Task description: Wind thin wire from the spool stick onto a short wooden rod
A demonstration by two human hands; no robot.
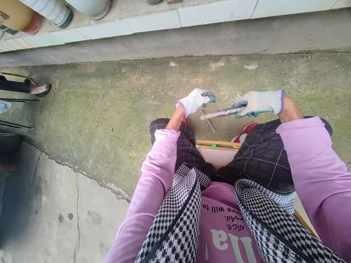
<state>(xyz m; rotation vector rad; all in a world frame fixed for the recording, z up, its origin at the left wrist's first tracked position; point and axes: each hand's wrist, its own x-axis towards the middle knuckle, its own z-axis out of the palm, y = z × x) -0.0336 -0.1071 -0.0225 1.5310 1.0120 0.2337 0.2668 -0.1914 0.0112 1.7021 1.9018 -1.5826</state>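
Note:
My right hand (257, 103), in a white work glove with a blue-grey palm, is closed around a stick (229, 111) wound with silvery wire or thread. The bare, pale tip of that stick points left. A thin strand (218, 106) runs up from the winding to my left hand (199, 100), gloved the same way, its fingertips pinched together on it. Below the wound stick, a thin rod (211, 125) appears to lie on the ground between my feet; part of it is hidden. Whether the strand is wire or thread cannot be made out.
I am seated, with a yellow-edged seat (219, 143) showing between my knees. Mossy concrete ground (109, 106) spreads around. Ahead runs a white-tiled ledge (153, 22) with several pots or containers (89, 5). Another person's shoe (44, 90) is at the far left.

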